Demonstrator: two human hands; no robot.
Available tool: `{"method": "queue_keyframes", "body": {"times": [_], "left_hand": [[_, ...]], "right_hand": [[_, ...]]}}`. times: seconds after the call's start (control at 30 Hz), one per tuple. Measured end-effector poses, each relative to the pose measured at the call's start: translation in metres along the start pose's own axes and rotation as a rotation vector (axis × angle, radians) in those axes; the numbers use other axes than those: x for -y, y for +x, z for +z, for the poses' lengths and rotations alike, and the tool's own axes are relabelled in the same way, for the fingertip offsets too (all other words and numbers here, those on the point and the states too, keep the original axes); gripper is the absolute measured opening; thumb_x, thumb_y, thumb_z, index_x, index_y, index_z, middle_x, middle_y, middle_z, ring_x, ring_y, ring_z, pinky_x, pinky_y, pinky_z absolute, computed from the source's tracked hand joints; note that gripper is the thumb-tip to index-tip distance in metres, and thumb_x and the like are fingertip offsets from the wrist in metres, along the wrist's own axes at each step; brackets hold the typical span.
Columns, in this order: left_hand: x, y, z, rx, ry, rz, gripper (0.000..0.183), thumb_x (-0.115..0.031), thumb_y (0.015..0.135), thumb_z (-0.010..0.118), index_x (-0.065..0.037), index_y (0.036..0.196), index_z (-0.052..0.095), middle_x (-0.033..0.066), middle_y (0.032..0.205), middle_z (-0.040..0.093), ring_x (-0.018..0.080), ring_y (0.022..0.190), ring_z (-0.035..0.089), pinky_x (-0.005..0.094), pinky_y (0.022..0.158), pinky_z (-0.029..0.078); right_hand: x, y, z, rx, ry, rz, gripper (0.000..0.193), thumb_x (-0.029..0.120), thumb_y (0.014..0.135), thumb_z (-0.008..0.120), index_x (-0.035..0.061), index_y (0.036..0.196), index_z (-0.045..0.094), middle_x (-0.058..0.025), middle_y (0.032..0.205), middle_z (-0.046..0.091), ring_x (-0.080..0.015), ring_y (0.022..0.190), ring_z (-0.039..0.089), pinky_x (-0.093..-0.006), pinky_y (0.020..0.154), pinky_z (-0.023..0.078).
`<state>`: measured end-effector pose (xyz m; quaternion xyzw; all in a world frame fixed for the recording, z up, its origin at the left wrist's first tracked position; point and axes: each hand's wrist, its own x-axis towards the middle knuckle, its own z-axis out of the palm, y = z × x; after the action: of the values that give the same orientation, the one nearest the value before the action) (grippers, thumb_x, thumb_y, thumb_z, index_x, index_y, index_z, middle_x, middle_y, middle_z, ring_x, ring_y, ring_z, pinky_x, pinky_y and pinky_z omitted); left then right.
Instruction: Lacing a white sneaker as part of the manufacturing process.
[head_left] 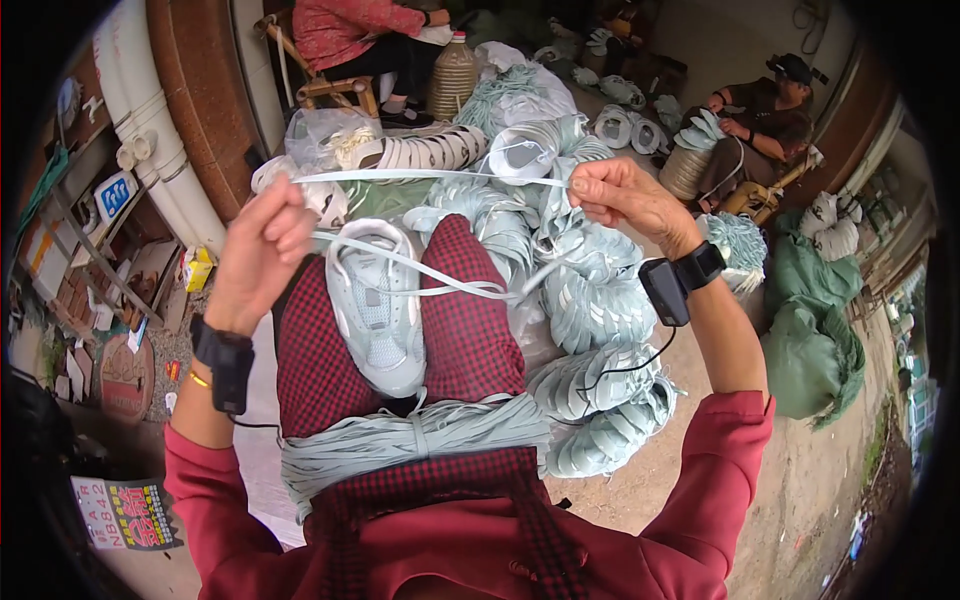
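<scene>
Left grip (262,240) and right grip (625,200) pinch a shoelace (440,176) above the central sneaker (376,310); upper left, a plastic bag (308,128) holds cream strands (352,146).

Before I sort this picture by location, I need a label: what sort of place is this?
Probably a small, informal shoe workshop: there's a pale sneaker, a tied bundle of laces close by, and stacks of what look like shoe parts.

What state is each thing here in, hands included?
Shoelace: one stretch drawn straight, the rest slack
Left hand: pinching the shoelace
Right hand: pinching the shoelace
Sneaker: untied, top side up
Lace bundle: tied around its middle
Shoe uppers: nested in curved stacks
Plastic jug: upright, capped
Green sack: bulging
</scene>
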<state>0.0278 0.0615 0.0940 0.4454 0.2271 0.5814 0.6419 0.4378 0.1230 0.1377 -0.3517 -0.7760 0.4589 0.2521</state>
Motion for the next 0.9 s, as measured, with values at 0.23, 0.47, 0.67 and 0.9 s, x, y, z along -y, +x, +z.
{"method": "queue_keyframes", "body": {"times": [0.23, 0.47, 0.67, 0.9], "left_hand": [[-0.056, -0.023, -0.059, 0.019, -0.124, 0.136, 0.026, -0.022, 0.108, 0.041, -0.006, 0.09, 0.049, -0.0044, 0.063, 0.031, 0.0064, 0.056, 0.031, 0.0211, 0.047, 0.029], [-0.067, -0.003, -0.051, 0.147, -0.142, 0.131, 0.02, -0.018, 0.107, 0.042, -0.004, 0.095, 0.05, -0.0023, 0.07, 0.034, 0.0068, 0.063, 0.033, 0.0229, 0.057, 0.032], [-0.014, 0.041, 0.064, 0.338, 0.032, -0.032, 0.024, -0.024, 0.106, 0.044, -0.005, 0.097, 0.053, -0.005, 0.068, 0.037, 0.0073, 0.063, 0.035, 0.0222, 0.056, 0.032], [0.007, 0.067, 0.125, 0.41, 0.172, -0.015, 0.025, -0.025, 0.105, 0.046, -0.003, 0.1, 0.056, -0.0017, 0.073, 0.047, 0.0129, 0.078, 0.054, 0.023, 0.067, 0.045]], "right_hand": [[-0.075, -0.008, -0.058, -0.489, 0.068, -0.001, 0.031, 0.036, 0.096, 0.062, 0.0081, 0.085, 0.067, 0.0074, 0.066, 0.051, -0.0018, 0.062, 0.046, -0.0183, 0.055, 0.034], [-0.136, -0.021, -0.116, -1.068, 0.372, 0.232, 0.023, 0.024, 0.096, 0.054, 0.005, 0.086, 0.063, -0.0039, 0.075, 0.065, -0.0092, 0.055, 0.058, -0.0241, 0.036, 0.033], [-0.029, 0.014, 0.004, -0.401, 0.159, -0.017, 0.026, 0.029, 0.102, 0.049, 0.0063, 0.106, 0.06, -0.0024, 0.093, 0.069, -0.0083, 0.081, 0.065, -0.0198, 0.055, 0.042], [0.032, 0.015, 0.094, -0.022, 0.5, -0.237, 0.025, 0.026, 0.095, 0.054, 0.0031, 0.104, 0.06, -0.006, 0.094, 0.07, -0.009, 0.076, 0.063, -0.0213, 0.053, 0.044]]}}
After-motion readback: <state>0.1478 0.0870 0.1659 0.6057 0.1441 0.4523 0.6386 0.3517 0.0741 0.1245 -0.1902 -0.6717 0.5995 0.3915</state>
